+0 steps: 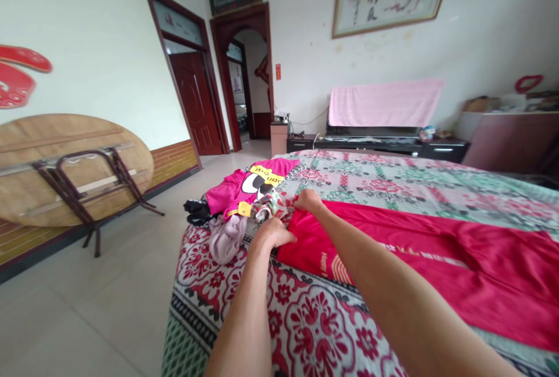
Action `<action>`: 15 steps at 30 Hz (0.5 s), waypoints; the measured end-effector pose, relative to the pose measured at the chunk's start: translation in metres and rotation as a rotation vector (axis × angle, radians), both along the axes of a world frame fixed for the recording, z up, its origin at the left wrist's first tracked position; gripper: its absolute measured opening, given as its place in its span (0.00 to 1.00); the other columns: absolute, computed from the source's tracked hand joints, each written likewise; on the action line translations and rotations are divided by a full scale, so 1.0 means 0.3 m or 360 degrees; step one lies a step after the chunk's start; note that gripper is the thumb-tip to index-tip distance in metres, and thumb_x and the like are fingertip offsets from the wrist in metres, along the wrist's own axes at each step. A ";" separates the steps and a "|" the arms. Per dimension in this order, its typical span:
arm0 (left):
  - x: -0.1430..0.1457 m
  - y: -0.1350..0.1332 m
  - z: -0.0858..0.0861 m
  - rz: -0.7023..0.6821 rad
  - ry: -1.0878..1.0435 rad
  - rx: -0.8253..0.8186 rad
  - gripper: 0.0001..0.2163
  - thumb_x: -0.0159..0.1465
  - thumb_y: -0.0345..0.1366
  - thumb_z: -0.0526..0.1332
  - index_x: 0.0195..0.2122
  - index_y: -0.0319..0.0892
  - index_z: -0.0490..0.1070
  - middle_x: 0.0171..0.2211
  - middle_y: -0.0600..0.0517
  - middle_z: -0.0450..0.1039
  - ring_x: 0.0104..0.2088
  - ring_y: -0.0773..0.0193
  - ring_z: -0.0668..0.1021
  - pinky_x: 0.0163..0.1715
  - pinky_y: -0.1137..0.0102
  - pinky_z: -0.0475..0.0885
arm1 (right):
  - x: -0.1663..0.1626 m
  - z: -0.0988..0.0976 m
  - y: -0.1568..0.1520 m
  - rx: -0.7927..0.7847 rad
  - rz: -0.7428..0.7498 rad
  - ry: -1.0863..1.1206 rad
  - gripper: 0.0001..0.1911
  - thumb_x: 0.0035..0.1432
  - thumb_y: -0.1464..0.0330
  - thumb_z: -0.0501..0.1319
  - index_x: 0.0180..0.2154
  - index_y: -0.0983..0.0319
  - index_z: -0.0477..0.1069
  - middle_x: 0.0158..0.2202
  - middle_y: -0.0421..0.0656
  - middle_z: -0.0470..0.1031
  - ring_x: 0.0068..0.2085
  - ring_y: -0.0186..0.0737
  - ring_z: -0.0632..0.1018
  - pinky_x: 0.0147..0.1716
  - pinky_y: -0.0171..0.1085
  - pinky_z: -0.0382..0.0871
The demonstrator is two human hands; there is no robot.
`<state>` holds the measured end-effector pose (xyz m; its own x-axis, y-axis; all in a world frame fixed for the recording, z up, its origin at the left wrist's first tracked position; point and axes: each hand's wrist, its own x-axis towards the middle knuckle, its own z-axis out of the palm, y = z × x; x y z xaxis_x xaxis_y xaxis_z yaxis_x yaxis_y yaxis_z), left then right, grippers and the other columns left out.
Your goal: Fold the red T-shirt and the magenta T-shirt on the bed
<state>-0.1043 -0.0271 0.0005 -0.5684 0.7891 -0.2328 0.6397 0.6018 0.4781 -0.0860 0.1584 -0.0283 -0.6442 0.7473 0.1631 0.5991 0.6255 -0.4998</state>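
Note:
A shiny red garment with gold and white lettering lies stretched out across the bed, running off to the right. My right hand is closed on the far corner of its left end. Nearer to me, my left hand has its fingers closed at the same end's edge, with the thumb lying on the red cloth. Just beyond the hands is a pile of clothes: a magenta top with a yellow and white print, a pale pink cloth and a black piece.
A flowered bedspread covers the bed. To the left, a folded round table leans against the wall above the tiled floor. A low black cabinet and a screen under a pink cloth stand beyond the bed.

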 end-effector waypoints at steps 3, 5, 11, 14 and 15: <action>-0.007 -0.006 -0.009 -0.0012 -0.0035 0.0045 0.10 0.45 0.41 0.62 0.15 0.43 0.64 0.15 0.55 0.61 0.22 0.66 0.69 0.22 0.72 0.58 | 0.006 -0.003 0.017 -0.0108 -0.0051 0.0098 0.07 0.38 0.67 0.67 0.21 0.64 0.72 0.23 0.48 0.74 0.36 0.50 0.77 0.33 0.38 0.68; -0.012 -0.012 -0.013 -0.0038 -0.0063 0.0086 0.08 0.45 0.40 0.61 0.17 0.42 0.65 0.16 0.57 0.60 0.22 0.67 0.68 0.21 0.73 0.58 | 0.021 -0.008 0.027 -0.0211 -0.0082 0.0191 0.06 0.40 0.69 0.65 0.18 0.63 0.70 0.16 0.43 0.69 0.31 0.45 0.76 0.29 0.35 0.67; 0.018 -0.015 0.007 -0.0115 -0.0158 0.0078 0.04 0.43 0.34 0.59 0.22 0.42 0.65 0.15 0.60 0.58 0.18 0.70 0.64 0.17 0.76 0.56 | 0.118 -0.023 0.054 -0.0656 -0.0105 0.0625 0.08 0.48 0.68 0.58 0.20 0.63 0.66 0.11 0.33 0.59 0.16 0.28 0.66 0.17 0.27 0.59; 0.072 0.004 0.028 -0.0147 -0.0181 0.0128 0.04 0.43 0.33 0.58 0.22 0.42 0.66 0.14 0.60 0.57 0.17 0.71 0.64 0.17 0.76 0.56 | 0.189 -0.019 0.076 -0.0878 -0.0086 0.0834 0.08 0.48 0.67 0.58 0.21 0.63 0.65 0.11 0.33 0.61 0.15 0.27 0.65 0.16 0.26 0.61; 0.095 0.013 0.035 -0.0164 -0.0181 0.0170 0.04 0.43 0.33 0.58 0.22 0.42 0.66 0.14 0.60 0.58 0.17 0.71 0.63 0.17 0.76 0.55 | 0.215 -0.016 0.085 -0.0942 -0.0077 0.0893 0.08 0.48 0.67 0.59 0.21 0.63 0.64 0.11 0.34 0.62 0.15 0.27 0.66 0.16 0.26 0.62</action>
<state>-0.0759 -0.0233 0.0109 -0.4578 0.8656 -0.2026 0.6337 0.4776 0.6085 -0.0215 0.1841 -0.0331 -0.5487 0.8358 0.0212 0.1808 0.1434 -0.9730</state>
